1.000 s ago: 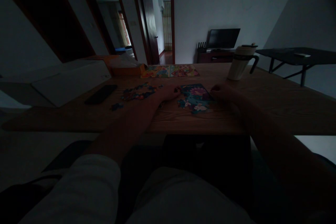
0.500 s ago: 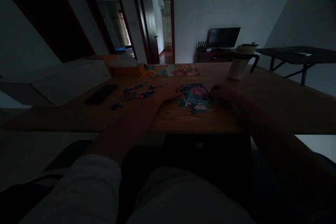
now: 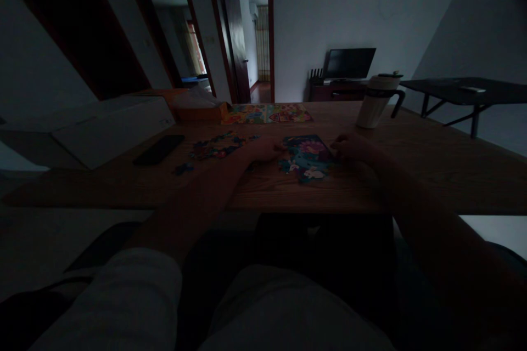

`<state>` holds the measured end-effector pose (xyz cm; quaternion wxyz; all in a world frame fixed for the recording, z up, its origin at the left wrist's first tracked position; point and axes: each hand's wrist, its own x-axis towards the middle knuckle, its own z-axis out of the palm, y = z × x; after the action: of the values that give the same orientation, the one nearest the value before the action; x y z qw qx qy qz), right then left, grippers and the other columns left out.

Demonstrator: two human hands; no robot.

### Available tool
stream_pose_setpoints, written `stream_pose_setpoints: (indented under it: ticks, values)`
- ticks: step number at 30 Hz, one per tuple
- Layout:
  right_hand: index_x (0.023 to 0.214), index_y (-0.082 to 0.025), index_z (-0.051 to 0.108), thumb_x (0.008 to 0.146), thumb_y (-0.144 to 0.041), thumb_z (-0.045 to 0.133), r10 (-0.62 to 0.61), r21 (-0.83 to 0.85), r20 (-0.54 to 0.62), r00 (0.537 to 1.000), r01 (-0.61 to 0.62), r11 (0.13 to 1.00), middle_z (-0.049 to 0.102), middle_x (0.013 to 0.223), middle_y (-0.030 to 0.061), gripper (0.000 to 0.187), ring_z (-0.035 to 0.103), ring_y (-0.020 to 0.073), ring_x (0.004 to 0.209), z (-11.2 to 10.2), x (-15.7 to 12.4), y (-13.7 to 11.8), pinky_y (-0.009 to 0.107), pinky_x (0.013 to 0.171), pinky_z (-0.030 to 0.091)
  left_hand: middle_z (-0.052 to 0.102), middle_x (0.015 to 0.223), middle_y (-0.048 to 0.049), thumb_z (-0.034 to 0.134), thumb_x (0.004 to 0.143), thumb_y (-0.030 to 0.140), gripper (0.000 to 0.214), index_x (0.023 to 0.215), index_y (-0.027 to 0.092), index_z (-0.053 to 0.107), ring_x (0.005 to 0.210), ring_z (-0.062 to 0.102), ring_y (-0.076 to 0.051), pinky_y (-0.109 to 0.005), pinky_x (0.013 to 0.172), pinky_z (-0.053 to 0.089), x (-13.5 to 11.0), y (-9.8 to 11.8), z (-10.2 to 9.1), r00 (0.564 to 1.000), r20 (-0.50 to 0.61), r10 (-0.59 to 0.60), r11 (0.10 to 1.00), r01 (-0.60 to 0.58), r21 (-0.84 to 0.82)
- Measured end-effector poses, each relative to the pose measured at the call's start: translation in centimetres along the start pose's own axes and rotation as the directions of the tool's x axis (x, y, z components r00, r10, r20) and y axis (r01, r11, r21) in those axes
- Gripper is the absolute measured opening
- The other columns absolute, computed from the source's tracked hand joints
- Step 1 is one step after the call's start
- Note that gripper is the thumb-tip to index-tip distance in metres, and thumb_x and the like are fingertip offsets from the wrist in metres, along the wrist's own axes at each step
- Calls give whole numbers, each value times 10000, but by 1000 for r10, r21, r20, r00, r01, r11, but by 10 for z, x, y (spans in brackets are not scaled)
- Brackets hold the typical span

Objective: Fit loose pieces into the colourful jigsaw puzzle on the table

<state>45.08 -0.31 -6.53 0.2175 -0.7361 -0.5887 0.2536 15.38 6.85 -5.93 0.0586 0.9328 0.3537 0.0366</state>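
Resting L hand [image 3: 267,149] & R hand [image 3: 352,146] on edges of cardboard jigsaw [image 3: 307,160], both hands curled, grip unclear, wood-grain tabletop [image 3: 436,175]

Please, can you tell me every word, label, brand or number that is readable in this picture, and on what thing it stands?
No text can be read with certainty.
Colourful printed sheet: any print is too small to read.
White box: small marks near its corner are too blurred to read.
White mug: its dark band shows nothing readable.
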Motion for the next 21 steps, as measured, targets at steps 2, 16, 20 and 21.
stream_pose_setpoints:
  ticks: [2, 16, 20, 21]
  values:
    - [957, -196, 706, 960, -384, 570, 11, -25, 64, 998, -9, 1000, 737, 817, 112, 233, 688, 217, 645, -2, -1, 2, 313, 567, 532, 717, 1261, 0, 559, 914, 257, 349, 1205, 308, 744, 1131, 650, -190, -271, 1013, 444, -2, 2, -1, 1000, 15, 24, 996, -22, -81]
    - [1019, -219, 736, 868, -415, 697, -228, -146, 92, 969, 240, 960, 755, 965, 84, 251, 688, 235, 826, -5, -9, 5, 298, 676, 520, 649, 1362, -59, 564, 933, 314, 380, 1283, 236, 692, 1212, 604, -245, -340, 1065, 430, -24, 6, -40, 953, -232, -194, 981, 183, -69]
    - [1127, -247, 727, 810, -501, 754, -309, -88, 204, 929, 331, 939, 753, 1005, 66, 407, 683, 231, 867, -6, -25, -5, 283, 698, 523, 694, 1270, -68, 595, 911, 350, 421, 1303, 216, 667, 1099, 656, -212, -295, 963, 493, -31, -16, -63, 954, -201, -221, 967, 188, -170]
    - [1134, -252, 729, 809, -508, 755, -314, -96, 203, 927, 338, 936, 751, 1015, 65, 415, 683, 230, 874, -7, -26, -6, 281, 703, 523, 703, 1250, -65, 612, 896, 357, 437, 1306, 213, 662, 1076, 665, -202, -279, 934, 502, -32, -22, -69, 965, -149, -216, 965, 187, -186]
